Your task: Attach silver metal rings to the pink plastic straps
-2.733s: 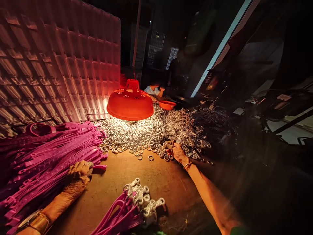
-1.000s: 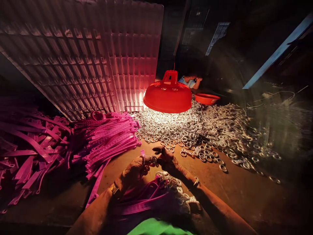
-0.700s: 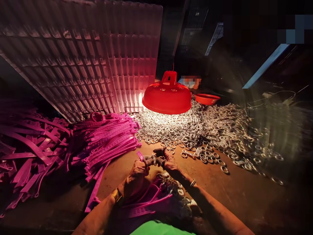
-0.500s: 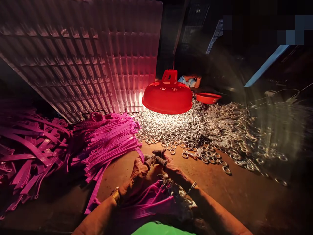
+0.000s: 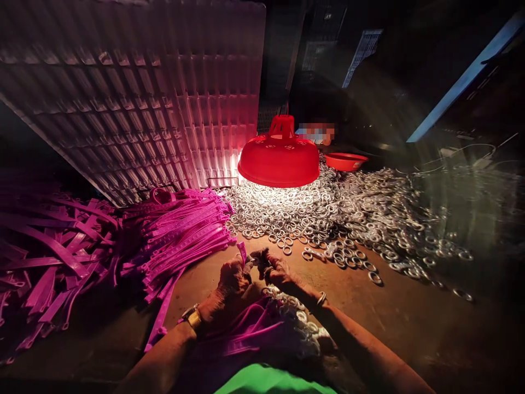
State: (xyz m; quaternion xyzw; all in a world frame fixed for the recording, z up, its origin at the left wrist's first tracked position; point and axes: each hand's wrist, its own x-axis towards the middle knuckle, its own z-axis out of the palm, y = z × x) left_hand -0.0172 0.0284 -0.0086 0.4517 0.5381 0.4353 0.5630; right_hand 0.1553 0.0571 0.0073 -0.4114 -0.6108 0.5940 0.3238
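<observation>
My left hand (image 5: 233,276) is closed on a magenta plastic strap (image 5: 241,250), whose end pokes up above the fingers. Its fingertips nearly meet those of my right hand (image 5: 279,272), which is closed in a pinch. What sits between the right fingers is too small and dark to make out. Dark covers wrap several fingertips. Below the hands, near my body, lie more magenta straps (image 5: 246,334) with silvery metal snap hooks or rings (image 5: 301,316) at their ends.
A bundle of magenta straps (image 5: 192,224) lies left, with a looser heap (image 5: 53,257) beyond. Silvery ringed metal pieces (image 5: 283,213) spread across the back and right. A red lamp (image 5: 279,161) hangs low over them. Behind stand a ribbed panel (image 5: 164,109), a red basin (image 5: 346,161) and a person.
My right fingers have curled in and shifted slightly left. The strap end in my left hand now stands more upright and a bit higher. The view has tilted slightly.
</observation>
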